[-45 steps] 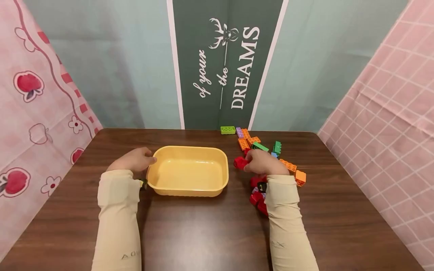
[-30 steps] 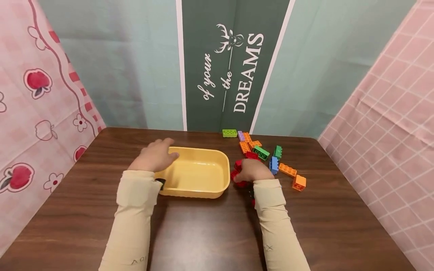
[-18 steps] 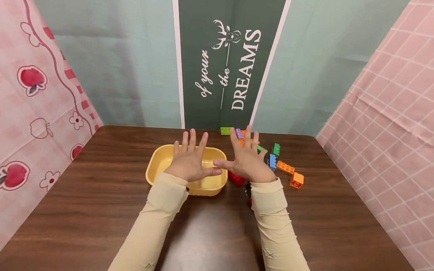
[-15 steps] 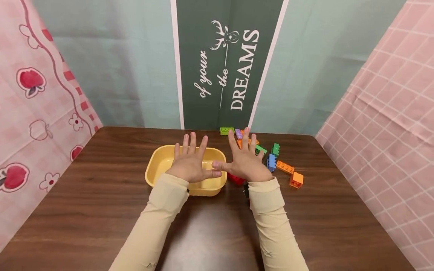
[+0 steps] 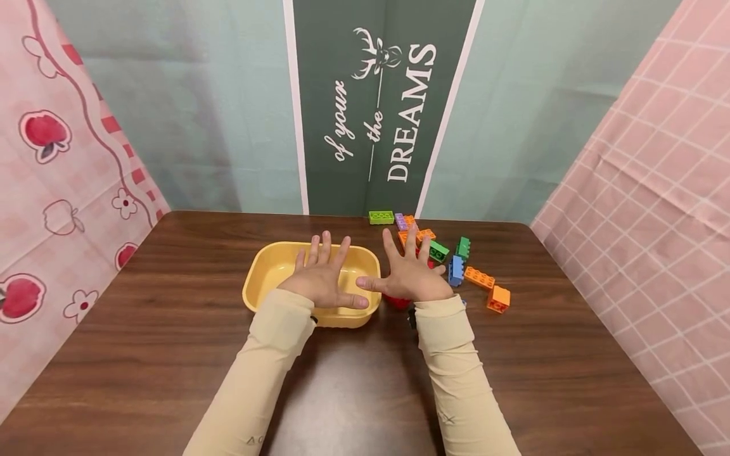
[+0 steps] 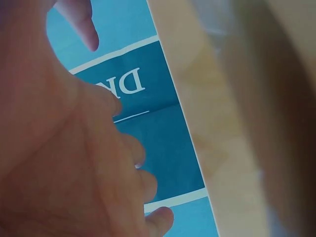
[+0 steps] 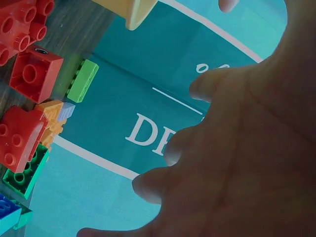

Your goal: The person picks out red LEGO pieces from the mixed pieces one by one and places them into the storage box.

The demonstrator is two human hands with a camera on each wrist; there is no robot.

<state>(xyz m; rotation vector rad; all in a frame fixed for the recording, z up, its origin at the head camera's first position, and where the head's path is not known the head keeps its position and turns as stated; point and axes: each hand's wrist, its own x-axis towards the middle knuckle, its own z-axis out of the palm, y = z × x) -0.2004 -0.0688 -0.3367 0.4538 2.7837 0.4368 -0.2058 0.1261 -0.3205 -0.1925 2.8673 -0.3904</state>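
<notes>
On the near side of the wooden table [image 5: 353, 392], I note two cream sleeves [image 5: 251, 392] slanting inward, each ending in a bare hand. The left hand [image 5: 313, 285] stands in front of the right half of the yellow tray [image 5: 268, 275], fingers spread, gripping nothing. The right hand [image 5: 415, 275] is likewise spread and holds nothing; its thumb overlaps the tray's right end. Height of either hand above the tray cannot be told. The tray's long axis runs left to right across the table. The governing relation, in my judgement: the bricks lie to the right of the tray, the right hand nearer to them. Red bricks [image 5: 398, 303] sit partly hidden by that hand, just beside the tray's right end. Well to its right is an orange block [image 5: 499, 299]; somewhat farther back, a blue brick [image 5: 456, 271], then two green bricks [image 5: 438, 251]. Farthest, near the cloth backdrop [image 5: 245, 126], lies a lime brick [image 5: 381, 218], its long axis also left to right.
</notes>
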